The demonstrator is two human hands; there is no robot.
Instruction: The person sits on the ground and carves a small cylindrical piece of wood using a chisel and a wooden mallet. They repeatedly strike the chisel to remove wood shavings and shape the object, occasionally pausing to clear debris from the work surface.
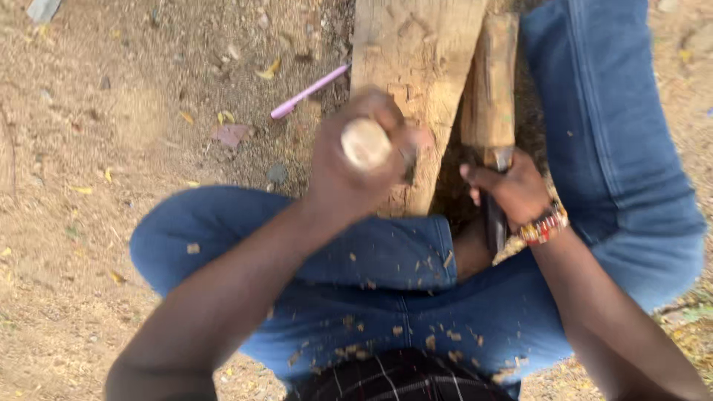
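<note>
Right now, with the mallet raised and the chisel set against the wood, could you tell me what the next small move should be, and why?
Probably bring the left hand and its round wooden mallet down onto the chisel. The right hand grips the chisel low against the upright wooden piece, beside the larger timber block, and wood chips cover the jeans, which suggests carving is under way.

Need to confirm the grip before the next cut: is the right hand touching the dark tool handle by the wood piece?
Touching. The head view shows the right hand wrapped around the dark tool handle, fingers closed over it with no gap.
</note>
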